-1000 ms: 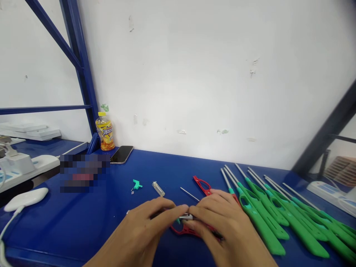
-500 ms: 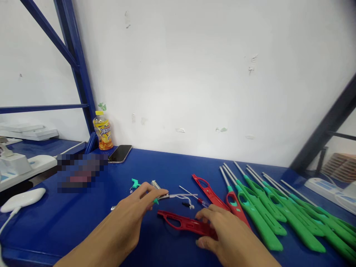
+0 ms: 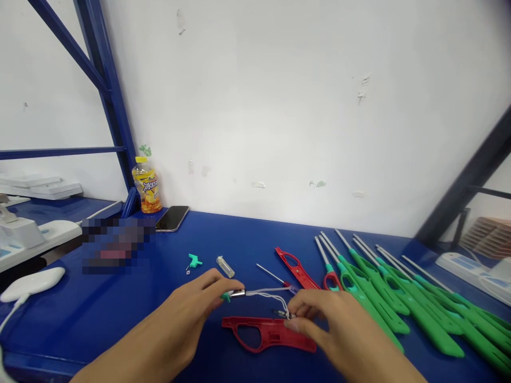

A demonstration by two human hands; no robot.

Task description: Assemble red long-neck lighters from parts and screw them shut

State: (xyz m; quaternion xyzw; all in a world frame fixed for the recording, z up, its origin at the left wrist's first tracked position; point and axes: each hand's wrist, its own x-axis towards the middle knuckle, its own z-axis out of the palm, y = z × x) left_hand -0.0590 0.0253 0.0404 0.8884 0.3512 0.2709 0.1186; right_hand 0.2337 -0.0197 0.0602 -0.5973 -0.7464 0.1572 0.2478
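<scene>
My left hand (image 3: 199,303) pinches a small metal and teal igniter piece (image 3: 235,293) just above the blue table. White wires (image 3: 271,296) run from it to my right hand (image 3: 327,324), whose fingers are pinched on the wires' dark end (image 3: 281,314). Below both hands lies a red lighter handle half (image 3: 267,334). A second red handle half (image 3: 297,270) lies further back, with a thin metal rod (image 3: 269,273) beside it.
A row of several green long-nosed lighters (image 3: 383,290) fills the table's right side. A teal trigger part (image 3: 194,261) and a clear tube (image 3: 225,266) lie ahead of my left hand. A drink bottle (image 3: 146,185), a phone (image 3: 172,218) and a white mouse (image 3: 32,283) sit at the left.
My hands have drawn apart from the red handle. The left one pulled the igniter piece out to the left, the wires stretched between them, and the right hand took hold of the wire end.
</scene>
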